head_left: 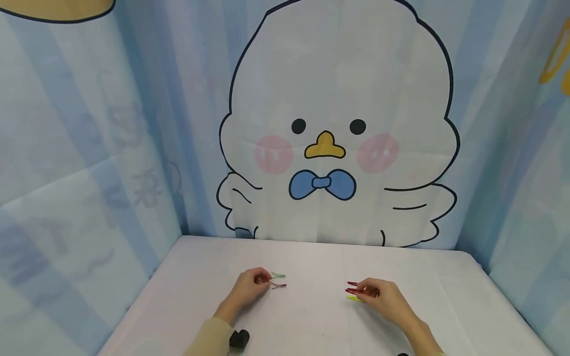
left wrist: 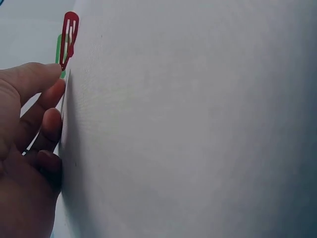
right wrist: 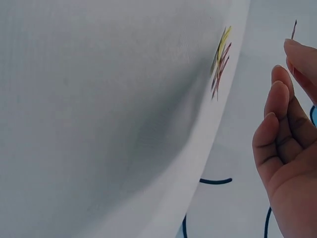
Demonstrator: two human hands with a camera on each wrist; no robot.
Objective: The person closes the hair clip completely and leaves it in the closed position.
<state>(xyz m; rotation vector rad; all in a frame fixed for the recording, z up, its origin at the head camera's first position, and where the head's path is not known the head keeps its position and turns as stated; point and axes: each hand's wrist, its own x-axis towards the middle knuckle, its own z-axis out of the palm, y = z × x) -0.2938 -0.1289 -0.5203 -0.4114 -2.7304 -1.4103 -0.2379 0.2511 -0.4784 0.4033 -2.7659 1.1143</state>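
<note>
My left hand (head_left: 250, 288) pinches the end of a red snap hair clip (left wrist: 70, 33) between thumb and fingers, low over the white table. A green hair clip (left wrist: 59, 49) shows partly behind the red one; whether the fingers hold it too, I cannot tell. On the right, my right hand (head_left: 384, 299) pinches a thin dark-red hair clip (right wrist: 294, 29), seen edge-on in the right wrist view, its other fingers loosely bent. Just by that hand lies a small group of clips, with a yellow hair clip (right wrist: 225, 37) and red hair clips (right wrist: 220, 72) overlapping.
The white table (head_left: 311, 321) runs back to a curtain (head_left: 338, 74) printed with a white bird, and more printed cloth (head_left: 80, 163) hangs at the sides. A black object (head_left: 239, 339) sits beside the left sleeve (head_left: 210, 338).
</note>
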